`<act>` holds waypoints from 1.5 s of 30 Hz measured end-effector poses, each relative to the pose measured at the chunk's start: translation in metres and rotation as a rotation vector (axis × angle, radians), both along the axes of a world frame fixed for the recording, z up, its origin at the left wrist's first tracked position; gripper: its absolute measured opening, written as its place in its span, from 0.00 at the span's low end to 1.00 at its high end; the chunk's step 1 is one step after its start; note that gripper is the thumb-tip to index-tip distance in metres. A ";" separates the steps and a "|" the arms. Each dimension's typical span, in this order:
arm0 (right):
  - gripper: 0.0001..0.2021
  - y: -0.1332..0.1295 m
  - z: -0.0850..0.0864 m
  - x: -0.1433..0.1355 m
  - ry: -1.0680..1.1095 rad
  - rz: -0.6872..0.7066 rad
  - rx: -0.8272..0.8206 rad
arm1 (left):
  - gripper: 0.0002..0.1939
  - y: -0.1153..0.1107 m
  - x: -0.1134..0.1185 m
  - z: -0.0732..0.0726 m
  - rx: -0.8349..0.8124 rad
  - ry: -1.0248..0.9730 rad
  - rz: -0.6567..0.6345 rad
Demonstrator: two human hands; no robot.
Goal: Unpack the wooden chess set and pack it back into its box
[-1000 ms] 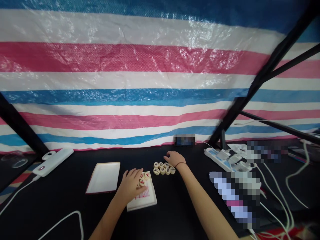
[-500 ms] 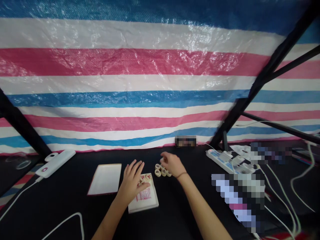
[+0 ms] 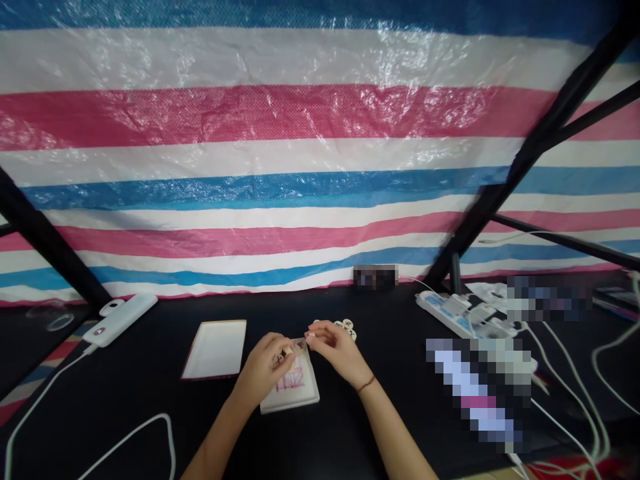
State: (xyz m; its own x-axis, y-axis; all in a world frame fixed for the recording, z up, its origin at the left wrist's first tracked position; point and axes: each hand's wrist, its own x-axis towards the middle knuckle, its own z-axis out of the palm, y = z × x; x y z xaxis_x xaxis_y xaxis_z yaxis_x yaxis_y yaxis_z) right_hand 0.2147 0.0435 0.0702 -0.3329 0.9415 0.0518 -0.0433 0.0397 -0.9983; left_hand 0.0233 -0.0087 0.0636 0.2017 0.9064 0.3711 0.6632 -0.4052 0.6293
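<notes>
A shallow white box [image 3: 295, 400] with pink markings inside lies on the black table, with round character pieces [image 3: 301, 345] at its far end. Over its left side, my left hand [image 3: 265, 367] is closed around a round piece [image 3: 287, 350], its thumb toward the right. My right hand [image 3: 334, 347], a band at its wrist, hovers at the box's far right corner with a small pale piece [image 3: 311, 335] pinched between thumb and fingertips. Behind that hand several more round pieces [image 3: 347, 325] lie on the table, partly hidden.
A white-lined lid [image 3: 215, 349] lies left of the box. Farther left is a white device [image 3: 121, 320] with a cable. To the right are a power strip [image 3: 445, 313], cables and blurred items. A striped sheet [image 3: 250, 233] hangs behind.
My left fingers have curled from spread to closed around a piece. My right hand has moved left and down from the loose pieces to the box. The view has shifted slightly.
</notes>
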 end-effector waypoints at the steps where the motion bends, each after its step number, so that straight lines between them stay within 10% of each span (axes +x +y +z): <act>1: 0.20 0.000 0.000 0.004 0.007 -0.017 -0.009 | 0.07 0.000 0.001 0.001 -0.002 0.027 -0.016; 12: 0.16 -0.012 -0.008 0.027 -0.126 -0.074 0.012 | 0.02 0.008 0.022 -0.007 0.030 0.428 -0.128; 27: 0.12 -0.031 -0.014 -0.014 -0.797 -0.087 0.558 | 0.24 0.012 -0.004 -0.019 -0.011 0.406 -0.039; 39: 0.09 -0.033 -0.031 -0.017 -0.859 -0.095 0.634 | 0.24 0.013 -0.009 -0.032 -0.064 0.340 -0.053; 45: 0.04 -0.011 -0.010 -0.002 -0.839 -0.092 0.565 | 0.25 0.012 -0.007 -0.030 -0.096 0.332 -0.029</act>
State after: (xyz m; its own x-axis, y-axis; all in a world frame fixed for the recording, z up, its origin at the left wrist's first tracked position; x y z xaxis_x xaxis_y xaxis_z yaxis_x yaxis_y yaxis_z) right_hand 0.2128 0.0325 0.0607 -0.3941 0.8754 0.2798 0.6898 0.4829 -0.5394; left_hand 0.0163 0.0030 0.0337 0.3234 0.9262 0.1938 0.8272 -0.3761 0.4175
